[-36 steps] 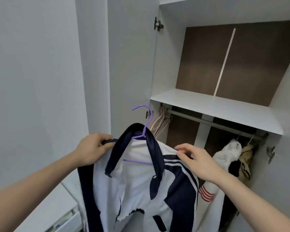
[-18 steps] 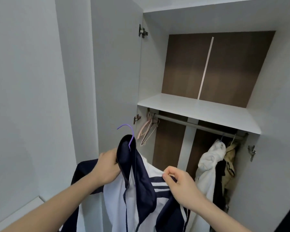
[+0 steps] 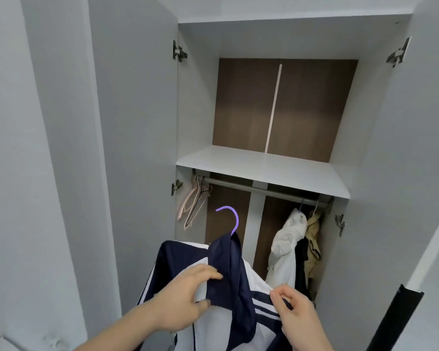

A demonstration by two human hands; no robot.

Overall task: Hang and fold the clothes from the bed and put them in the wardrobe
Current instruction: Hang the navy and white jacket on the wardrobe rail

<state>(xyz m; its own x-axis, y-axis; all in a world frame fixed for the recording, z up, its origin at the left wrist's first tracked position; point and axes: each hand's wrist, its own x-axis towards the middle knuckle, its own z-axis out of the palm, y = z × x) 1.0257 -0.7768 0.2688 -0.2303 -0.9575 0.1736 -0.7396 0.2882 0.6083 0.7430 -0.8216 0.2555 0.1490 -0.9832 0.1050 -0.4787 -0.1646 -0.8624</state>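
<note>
The wardrobe stands open before me, both doors swung wide, its white shelf bare above the grey rail. Along the rail, open space lies between the empty hangers bunched at the left end and the hung clothes crowded at the right. I hold the navy-and-white jacket on its purple hanger just below the rail, the hook free in the air. My left hand pinches the navy collar; my right hand grips the striped shoulder, the two hands apart. Since half a second ago the hook has risen and shifted right, towards the gap, and the wardrobe fills more of my view.
</note>
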